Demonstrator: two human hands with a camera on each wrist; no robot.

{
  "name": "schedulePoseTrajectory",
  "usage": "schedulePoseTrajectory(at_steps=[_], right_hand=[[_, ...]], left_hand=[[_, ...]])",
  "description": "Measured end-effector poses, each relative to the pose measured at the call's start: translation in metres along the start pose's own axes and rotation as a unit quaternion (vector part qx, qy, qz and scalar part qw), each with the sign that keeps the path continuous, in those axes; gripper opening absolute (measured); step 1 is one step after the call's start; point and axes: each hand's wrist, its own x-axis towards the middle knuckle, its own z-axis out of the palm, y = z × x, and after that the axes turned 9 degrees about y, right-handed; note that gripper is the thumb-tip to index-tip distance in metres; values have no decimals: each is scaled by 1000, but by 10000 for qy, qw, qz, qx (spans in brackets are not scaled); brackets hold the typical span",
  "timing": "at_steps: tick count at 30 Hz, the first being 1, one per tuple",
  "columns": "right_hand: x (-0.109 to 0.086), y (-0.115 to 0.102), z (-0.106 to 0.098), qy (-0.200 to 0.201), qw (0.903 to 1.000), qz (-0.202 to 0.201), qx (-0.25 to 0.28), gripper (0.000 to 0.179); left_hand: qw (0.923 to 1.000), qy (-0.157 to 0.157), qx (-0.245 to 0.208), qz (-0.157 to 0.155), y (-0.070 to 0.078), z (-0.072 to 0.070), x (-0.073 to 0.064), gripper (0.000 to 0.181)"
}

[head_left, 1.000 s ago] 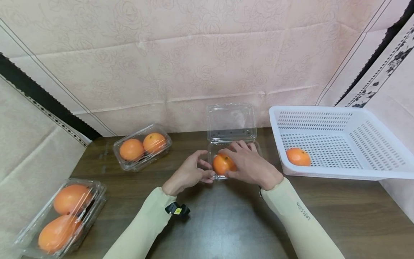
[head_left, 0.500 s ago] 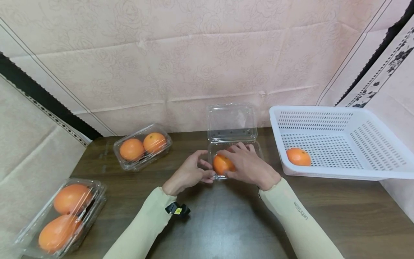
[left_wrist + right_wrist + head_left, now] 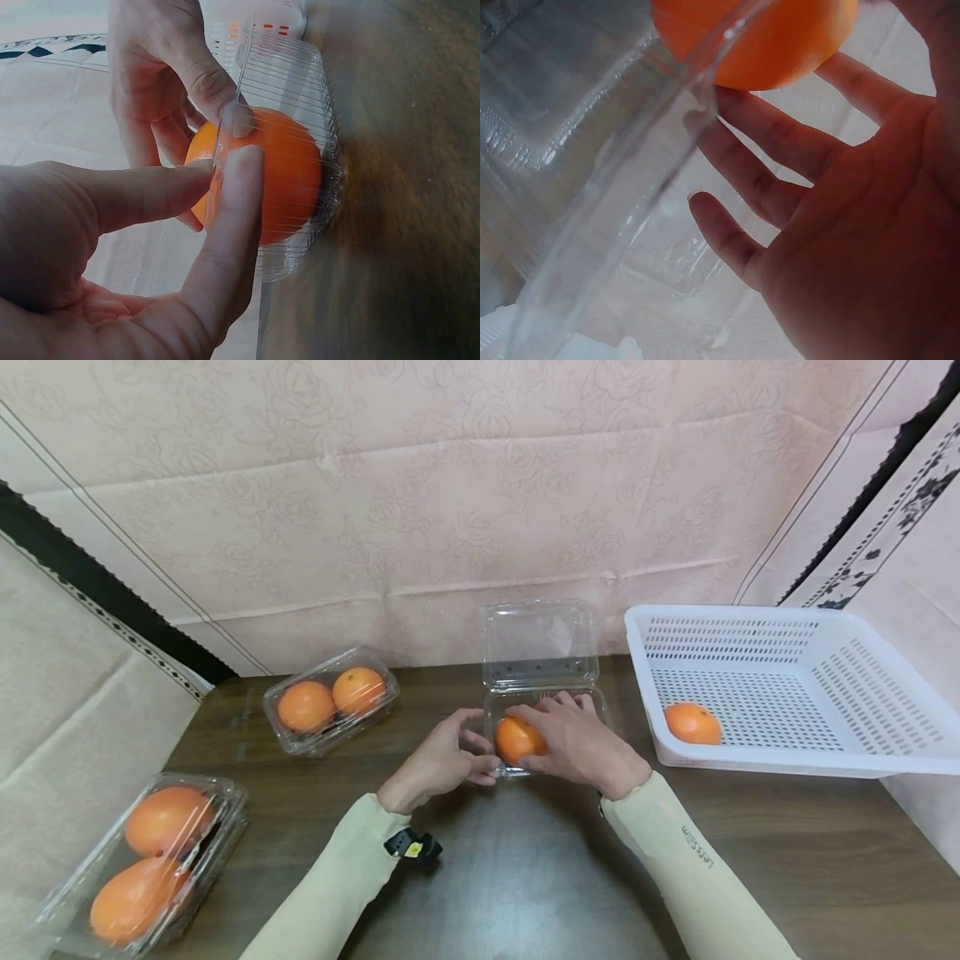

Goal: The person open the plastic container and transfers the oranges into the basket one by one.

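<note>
A clear plastic clamshell box (image 3: 497,703) stands at the middle of the table, its lid (image 3: 540,639) raised at the back. Inside its near-left part sits an orange (image 3: 519,741). My right hand (image 3: 588,750) grips this fruit from above and the right, thumb at the near side and fingers spread over the far side. At the box's near-left corner, my left hand (image 3: 442,760) pinches the rim between thumb and finger, plain in the left wrist view, where the orange (image 3: 289,176) shows through the ribbed wall. The right palm hides part of the box.
To the right stands a white perforated basket (image 3: 765,760) with one orange (image 3: 692,723) in its near-left corner. Two closed clear boxes, each holding two oranges, lie left: one farther back (image 3: 330,700), one nearer (image 3: 142,868). A cloth-covered wall (image 3: 450,527) rises behind the table.
The open box and its orange have shifted very slightly to the right. My right wrist has edged a little left, while the left hand keeps its pinch on the rim.
</note>
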Motion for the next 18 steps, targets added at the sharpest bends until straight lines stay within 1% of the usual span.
schedulePoseTrajectory(at_steps=[8,18], right_hand=[[0,0,-1,52,9997,-61,-250,62],[0,1,-2,47,9998,-9,-204,64]], left_hand=[[10000,-3,35,22,1,0,-1,80],[10000,-4,26,-25,2,1,-2,79]])
